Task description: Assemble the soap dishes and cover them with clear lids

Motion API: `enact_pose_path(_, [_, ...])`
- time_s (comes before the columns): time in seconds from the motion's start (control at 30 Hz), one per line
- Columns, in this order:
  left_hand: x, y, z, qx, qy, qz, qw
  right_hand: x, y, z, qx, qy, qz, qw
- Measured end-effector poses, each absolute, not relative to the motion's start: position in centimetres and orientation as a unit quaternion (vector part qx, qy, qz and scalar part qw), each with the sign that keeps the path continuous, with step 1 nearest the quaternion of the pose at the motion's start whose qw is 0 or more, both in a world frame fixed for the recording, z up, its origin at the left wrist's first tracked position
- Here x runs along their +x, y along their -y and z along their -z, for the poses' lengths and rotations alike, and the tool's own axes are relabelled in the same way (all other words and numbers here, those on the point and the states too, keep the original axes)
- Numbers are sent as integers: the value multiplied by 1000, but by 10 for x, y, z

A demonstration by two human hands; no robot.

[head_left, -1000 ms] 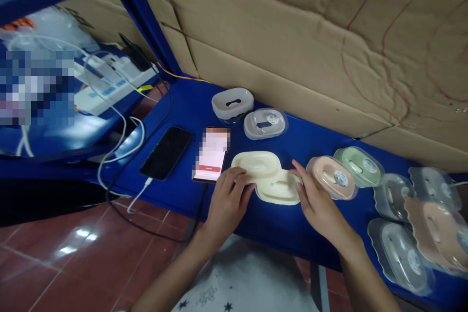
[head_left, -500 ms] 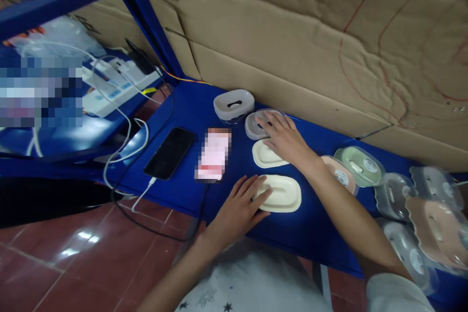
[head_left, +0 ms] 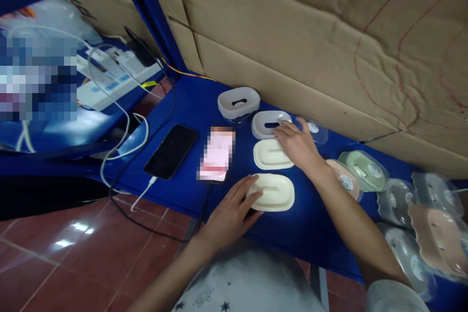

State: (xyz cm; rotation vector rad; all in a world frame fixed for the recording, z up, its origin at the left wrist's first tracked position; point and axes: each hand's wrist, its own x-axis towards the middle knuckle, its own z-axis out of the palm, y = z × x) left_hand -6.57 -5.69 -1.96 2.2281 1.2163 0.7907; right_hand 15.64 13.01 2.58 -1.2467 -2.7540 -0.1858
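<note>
Left hand [head_left: 233, 214]: resting its fingers over the left end of the near cream tray [head_left: 280, 192]; grip being loosely curved, but cannot tell if holding.
Right hand [head_left: 299, 148]: bending its fingers at the right end of the grey soap dish [head_left: 262, 124]; grip being partly curled, firm hold impossible to tell.
Far cream tray [head_left: 271, 153]: lying on the blue desk [head_left: 314, 207], between near cream tray and grey soap dish.
Clear lid [head_left: 321, 135]: lying just beyond right hand, showing a sticker.
Lit phone [head_left: 217, 153]: lying left of both cream trays.
</note>
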Motion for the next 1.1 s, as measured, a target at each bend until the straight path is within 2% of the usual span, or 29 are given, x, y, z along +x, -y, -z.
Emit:
enact_pose_path(0.17, [-67, 59, 20, 786, -469, -297, 272, 165, -107, -49, -406, 896, 70, 165])
enact_pose_path(0.27, [-68, 60, 23, 760, -490, -320, 285, 176, -59, -70, -387, 900, 62, 189])
enact_pose_path(0.43, [-70, 61, 28, 743, -468, -372, 300, 189, 30, -56, -369, 914, 12, 167])
enact_pose_path(0.53, [-71, 60, 29, 769, -451, -342, 298, 186, 56, -31, -354, 921, -21, 158])
enact_pose_path(0.67, [-72, 59, 27, 814, -425, -315, 240, 182, 62, -13, -345, 927, -28, 143])
enact_pose_path(0.87, [-71, 61, 21, 804, -440, -290, 274, 192, 65, -13, -361, 927, -1, 105])
enact_pose_path(1.03, [-70, 62, 24, 808, -435, -302, 258, 193, 68, -9, -354, 933, -20, 61])
enact_pose_path(1.1, [-70, 61, 24, 807, -437, -305, 253, 194, 64, -14, -340, 937, -30, 68])
